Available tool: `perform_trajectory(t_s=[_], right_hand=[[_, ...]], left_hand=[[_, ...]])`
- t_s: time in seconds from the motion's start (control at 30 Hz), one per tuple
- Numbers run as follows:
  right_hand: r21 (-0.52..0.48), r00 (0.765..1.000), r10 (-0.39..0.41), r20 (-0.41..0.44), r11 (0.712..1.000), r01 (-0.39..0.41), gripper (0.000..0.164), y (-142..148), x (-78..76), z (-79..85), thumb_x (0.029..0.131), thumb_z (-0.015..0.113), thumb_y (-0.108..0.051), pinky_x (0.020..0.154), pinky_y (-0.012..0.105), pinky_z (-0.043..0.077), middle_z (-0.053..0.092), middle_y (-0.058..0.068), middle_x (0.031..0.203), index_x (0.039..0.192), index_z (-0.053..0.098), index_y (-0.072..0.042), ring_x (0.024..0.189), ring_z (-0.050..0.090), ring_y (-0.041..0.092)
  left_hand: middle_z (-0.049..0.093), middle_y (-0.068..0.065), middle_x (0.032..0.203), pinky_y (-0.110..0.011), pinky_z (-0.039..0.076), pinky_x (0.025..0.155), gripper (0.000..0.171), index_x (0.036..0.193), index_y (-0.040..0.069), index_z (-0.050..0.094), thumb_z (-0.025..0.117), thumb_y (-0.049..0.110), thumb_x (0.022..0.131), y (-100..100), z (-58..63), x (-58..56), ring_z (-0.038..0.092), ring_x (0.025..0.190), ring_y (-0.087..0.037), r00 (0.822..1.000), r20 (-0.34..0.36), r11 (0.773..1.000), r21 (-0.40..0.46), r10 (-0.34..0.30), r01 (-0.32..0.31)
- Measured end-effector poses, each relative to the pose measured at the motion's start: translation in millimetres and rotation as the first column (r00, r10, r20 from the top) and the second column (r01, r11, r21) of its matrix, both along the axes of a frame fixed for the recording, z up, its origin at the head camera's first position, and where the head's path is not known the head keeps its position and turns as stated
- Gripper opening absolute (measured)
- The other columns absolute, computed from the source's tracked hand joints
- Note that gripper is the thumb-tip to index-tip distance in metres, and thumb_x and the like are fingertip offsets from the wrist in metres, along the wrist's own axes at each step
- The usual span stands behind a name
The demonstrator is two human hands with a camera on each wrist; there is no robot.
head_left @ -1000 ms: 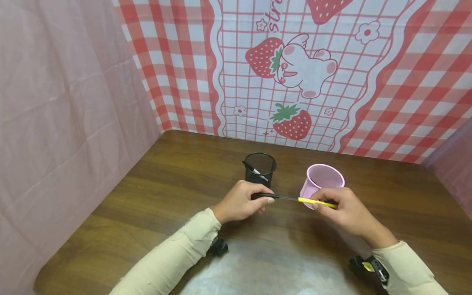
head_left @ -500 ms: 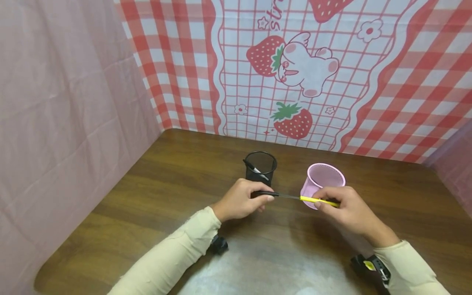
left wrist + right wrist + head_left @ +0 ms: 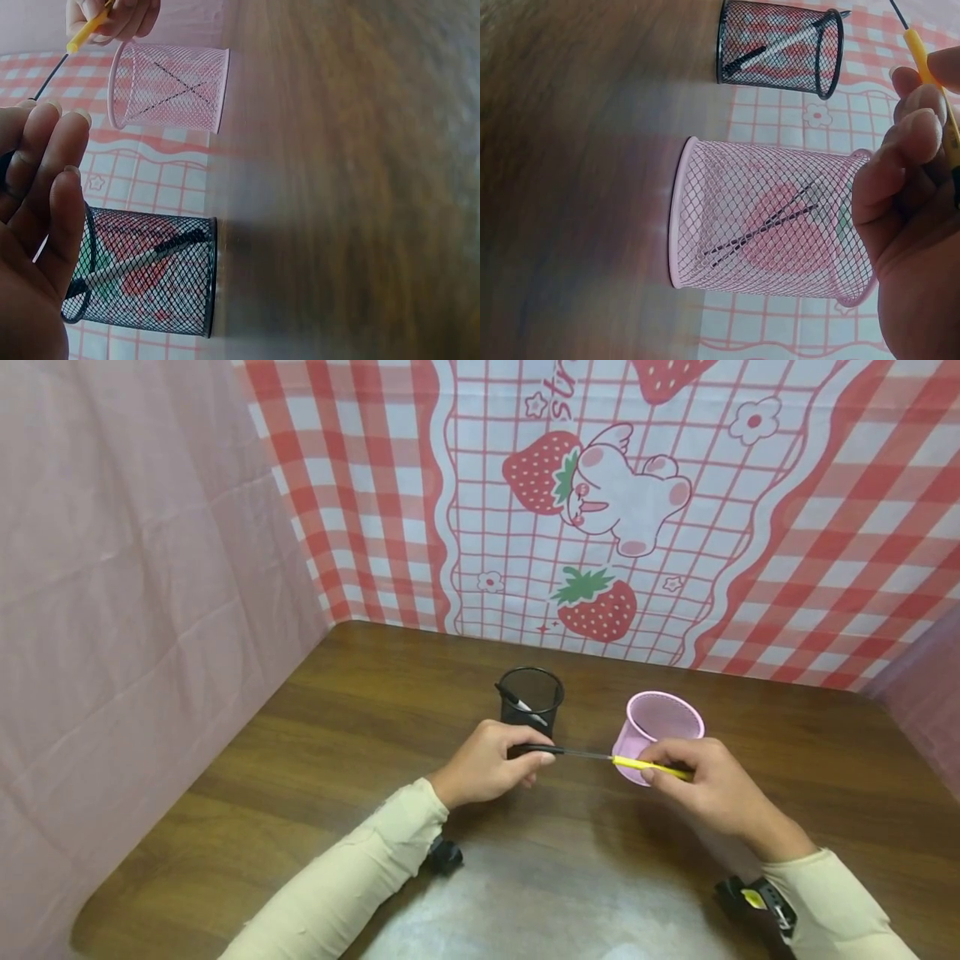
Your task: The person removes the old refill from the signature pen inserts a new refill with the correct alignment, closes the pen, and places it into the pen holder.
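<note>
In the head view my left hand (image 3: pixel 489 766) pinches the black end of a slim tool between thumb and fingers. My right hand (image 3: pixel 708 787) grips the tool's yellow handle (image 3: pixel 632 764). A thin metal rod (image 3: pixel 588 754) spans the gap between the black end and the yellow handle. The tool is held nearly level above the table. Behind the left hand stands a black mesh pen cup (image 3: pixel 549 692) with a black-and-white marker (image 3: pixel 523 704) leaning inside. A pink mesh pen cup (image 3: pixel 671 717) stands just behind the right hand, which partly covers it. Two thin dark sticks (image 3: pixel 769 225) cross inside it.
The brown wooden table (image 3: pixel 315 710) reaches back to a red-and-white checked cloth (image 3: pixel 390 493). A pink curtain (image 3: pixel 150 568) hangs along the left side, with another at the far right.
Both hands keep their hold on the tool and have drawn slightly apart. A little more of the thin rod shows between the black end and the yellow handle. The cups stay put.
</note>
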State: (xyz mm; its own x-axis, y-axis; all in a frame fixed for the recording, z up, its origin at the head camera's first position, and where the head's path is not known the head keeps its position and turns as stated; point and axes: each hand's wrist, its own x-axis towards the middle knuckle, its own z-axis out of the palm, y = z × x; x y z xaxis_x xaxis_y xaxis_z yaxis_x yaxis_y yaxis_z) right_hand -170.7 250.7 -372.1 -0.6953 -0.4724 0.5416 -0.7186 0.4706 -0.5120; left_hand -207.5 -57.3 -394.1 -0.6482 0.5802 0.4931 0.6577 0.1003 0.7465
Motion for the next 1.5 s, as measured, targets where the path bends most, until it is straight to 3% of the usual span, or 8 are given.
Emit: perform_trajectory(t_s=[0.27, 0.6, 0.77, 0.97, 1.2, 1.5], right_hand=[[-0.029, 0.997, 0.035, 0.074, 0.999, -0.032, 0.035, 3.7, 2.1, 0.4, 0.079, 0.074, 0.013, 0.046, 0.018, 0.044, 0.059, -0.007, 0.065, 0.091, 0.068, -0.018, 0.053, 0.053, 0.005], [-0.023, 0.995, 0.044, 0.087, 0.999, -0.042, 0.027, 2.8, 2.5, 1.5, 0.080, 0.073, 0.012, 0.045, 0.019, 0.044, 0.058, -0.011, 0.065, 0.090, 0.068, -0.013, 0.052, 0.053, 0.006], [-0.019, 0.996, 0.050, 0.077, 0.999, -0.048, 0.025, 3.1, 1.6, 2.3, 0.080, 0.072, 0.012, 0.046, 0.019, 0.044, 0.058, -0.012, 0.065, 0.090, 0.068, -0.010, 0.052, 0.052, 0.005], [-0.012, 0.996, 0.056, 0.076, 0.998, -0.055, 0.032, 2.5, -0.2, 1.1, 0.080, 0.073, 0.012, 0.046, 0.019, 0.044, 0.058, -0.012, 0.066, 0.091, 0.068, -0.018, 0.053, 0.053, 0.005], [0.019, 0.995, 0.023, 0.099, 1.000, -0.025, 0.034, 1.2, -0.4, 1.1, 0.079, 0.073, 0.010, 0.048, 0.019, 0.043, 0.057, -0.013, 0.066, 0.088, 0.066, -0.023, 0.056, 0.052, 0.004], [0.116, 0.997, 0.018, 0.069, 0.993, -0.026, 0.032, -1.8, -0.5, 1.0, 0.079, 0.075, 0.005, 0.057, 0.019, 0.044, 0.059, -0.017, 0.071, 0.084, 0.065, -0.025, 0.063, 0.054, 0.003]], left_hand=[[0.068, 0.001, 0.068, -0.025, 0.058, 0.055, 0.016, 0.106, 0.001, 0.074, 0.070, 0.013, 0.096, 0.3, 2.6, -1.5, 0.065, 0.057, -0.002, 1.000, -0.011, 1.000, -0.017, 0.024, -0.024], [0.067, 0.001, 0.067, -0.026, 0.058, 0.056, 0.016, 0.104, -0.002, 0.073, 0.071, 0.011, 0.095, -0.8, 2.9, -2.7, 0.066, 0.057, -0.003, 1.000, 0.003, 1.000, -0.001, 0.018, -0.018], [0.069, -0.005, 0.068, -0.026, 0.058, 0.056, 0.016, 0.104, -0.002, 0.073, 0.071, 0.011, 0.095, -2.3, 2.9, -4.1, 0.066, 0.057, -0.003, 1.000, 0.010, 1.000, 0.002, 0.025, -0.025], [0.070, -0.010, 0.069, -0.026, 0.058, 0.056, 0.014, 0.104, 0.001, 0.074, 0.071, 0.011, 0.095, -4.2, -0.2, -5.1, 0.066, 0.057, -0.002, 0.999, 0.000, 0.999, -0.002, 0.037, -0.037], [0.068, -0.003, 0.068, -0.025, 0.058, 0.056, 0.015, 0.104, 0.000, 0.074, 0.071, 0.012, 0.096, -5.1, -0.7, -5.1, 0.065, 0.057, -0.003, 0.999, -0.009, 0.999, -0.003, 0.045, -0.045], [0.068, 0.000, 0.068, -0.025, 0.058, 0.056, 0.017, 0.105, -0.003, 0.073, 0.070, 0.011, 0.096, -5.7, -0.2, -5.7, 0.065, 0.057, -0.003, 0.999, -0.005, 0.999, -0.002, 0.040, -0.040]])
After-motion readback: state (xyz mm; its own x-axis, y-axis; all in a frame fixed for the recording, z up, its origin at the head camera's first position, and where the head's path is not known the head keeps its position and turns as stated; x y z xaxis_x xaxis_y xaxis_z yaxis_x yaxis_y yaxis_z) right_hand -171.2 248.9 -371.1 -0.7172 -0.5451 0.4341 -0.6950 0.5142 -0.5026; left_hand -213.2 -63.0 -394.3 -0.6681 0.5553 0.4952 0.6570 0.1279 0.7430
